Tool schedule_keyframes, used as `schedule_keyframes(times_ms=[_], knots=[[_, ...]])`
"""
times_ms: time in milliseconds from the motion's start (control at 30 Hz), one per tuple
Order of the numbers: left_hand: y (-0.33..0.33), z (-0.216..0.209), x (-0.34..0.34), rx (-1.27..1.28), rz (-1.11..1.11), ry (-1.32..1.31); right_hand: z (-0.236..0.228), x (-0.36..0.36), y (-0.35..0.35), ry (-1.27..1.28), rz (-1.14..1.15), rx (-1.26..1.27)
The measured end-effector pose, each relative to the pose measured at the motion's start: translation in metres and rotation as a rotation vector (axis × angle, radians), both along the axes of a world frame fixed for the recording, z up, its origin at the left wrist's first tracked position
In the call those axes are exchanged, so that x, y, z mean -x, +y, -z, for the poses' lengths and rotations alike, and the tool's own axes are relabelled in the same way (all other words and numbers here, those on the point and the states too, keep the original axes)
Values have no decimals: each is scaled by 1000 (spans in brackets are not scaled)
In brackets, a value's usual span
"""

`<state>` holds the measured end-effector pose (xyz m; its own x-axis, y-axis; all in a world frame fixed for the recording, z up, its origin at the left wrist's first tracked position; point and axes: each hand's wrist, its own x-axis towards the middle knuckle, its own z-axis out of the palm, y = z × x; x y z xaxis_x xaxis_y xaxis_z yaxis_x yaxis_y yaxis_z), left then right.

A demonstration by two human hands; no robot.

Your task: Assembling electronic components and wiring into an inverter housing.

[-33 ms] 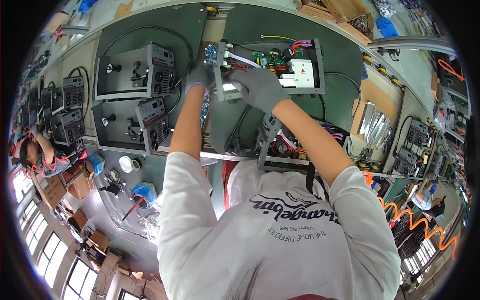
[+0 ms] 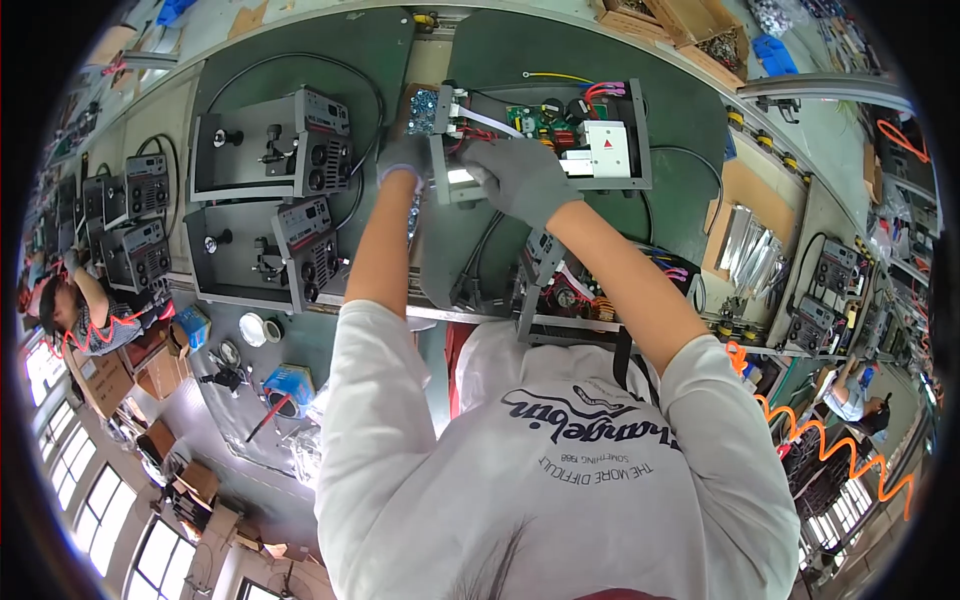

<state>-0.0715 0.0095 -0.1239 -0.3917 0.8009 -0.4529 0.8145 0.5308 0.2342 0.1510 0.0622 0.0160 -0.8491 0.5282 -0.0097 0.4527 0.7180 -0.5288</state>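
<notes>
Green board [image 2: 529,124] inside grey casing [image 2: 638,140]

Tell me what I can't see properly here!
All in the head view:
- Whatever the right hand may hold: hidden by the hand itself.
- Part of the lower open unit: behind the right forearm.
- Shiny bits: too small to identify; the left hand covers some.

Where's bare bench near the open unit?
Free: green mat beyond the open unit and yellow wire; also right of that unit, past the black cable. Crowded: left hand beside small metal parts, right hand at the unit's near edge, nearer wired unit.
</notes>
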Motion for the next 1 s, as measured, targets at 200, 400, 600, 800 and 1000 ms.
schedule_keyframes(times_ms=[200,400,600,800,1000], knots=[[17,2,-5,125,-159,-148,-28,-25,-12,385,344,-7],[6,22,12,-91,-152,-101,-75,-111,-26,422,579,239],[4,49,24,-349,-428,-281,-88,-200,-80,454,807,389],[-39,10,20,-842,-993,-1349,-80,-301,-191,623,1269,372],[-101,-114,-47,-728,-846,-2044,82,-445,-332,259,1890,865]])
